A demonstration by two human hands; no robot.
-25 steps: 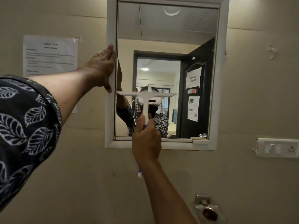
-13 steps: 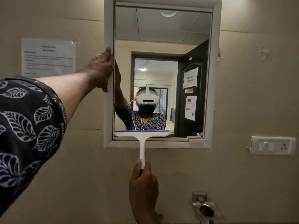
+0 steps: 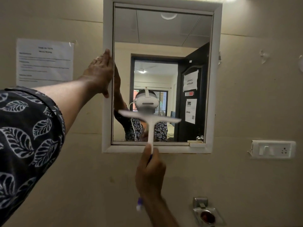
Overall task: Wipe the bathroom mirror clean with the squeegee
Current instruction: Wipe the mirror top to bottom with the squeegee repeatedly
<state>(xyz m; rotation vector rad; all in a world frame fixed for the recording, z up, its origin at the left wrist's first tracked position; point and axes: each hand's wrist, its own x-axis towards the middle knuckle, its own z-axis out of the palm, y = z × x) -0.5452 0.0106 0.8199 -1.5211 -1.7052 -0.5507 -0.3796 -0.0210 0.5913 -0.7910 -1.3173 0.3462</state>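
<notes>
A white-framed mirror hangs on the beige wall ahead. My left hand grips the left side of its frame, fingers wrapped round the inner edge. My right hand holds the handle of a white squeegee just below the frame. The blade lies across the lower middle of the glass, tilted down to the right and blurred. A purple tip of the handle shows below my wrist. The glass reflects a person wearing a headset and an open dark door.
A taped paper notice hangs left of the mirror. A white switch and socket plate sits on the wall at lower right. A metal soap holder juts out below the mirror.
The squeegee went down from the middle of the glass to the bottom edge, then came back up to the lower middle and tilted. My left hand stayed on the frame.
</notes>
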